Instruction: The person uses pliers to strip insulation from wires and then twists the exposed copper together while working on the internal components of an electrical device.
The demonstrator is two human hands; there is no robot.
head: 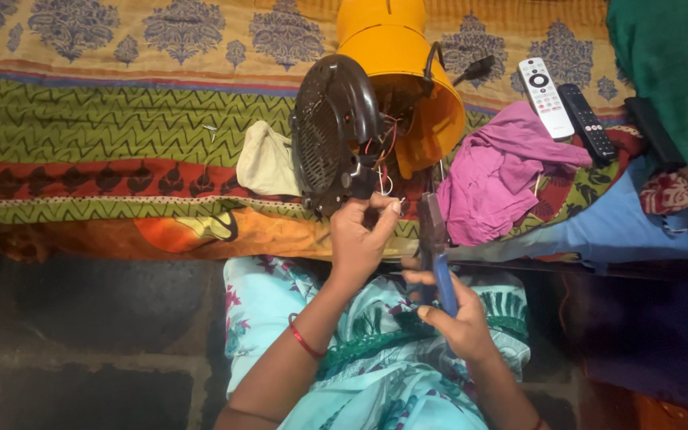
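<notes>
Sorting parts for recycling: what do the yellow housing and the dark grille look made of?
Yellow housing: likely moulded plastic, smooth with a soft sheen and even colour. Grille: probably dark brown plastic, glossy, with fine moulded slots; painted metal can't be ruled out.

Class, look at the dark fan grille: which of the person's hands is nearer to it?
Left. The left hand is up at the grille's lower edge, by the wires. The right hand is lower and to the right, holding blue-handled pliers.

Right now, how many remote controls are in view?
2. A white remote and a black remote lie side by side on the patterned bedspread, right of the pink cloth. Others may be hidden under the cloths.
</notes>
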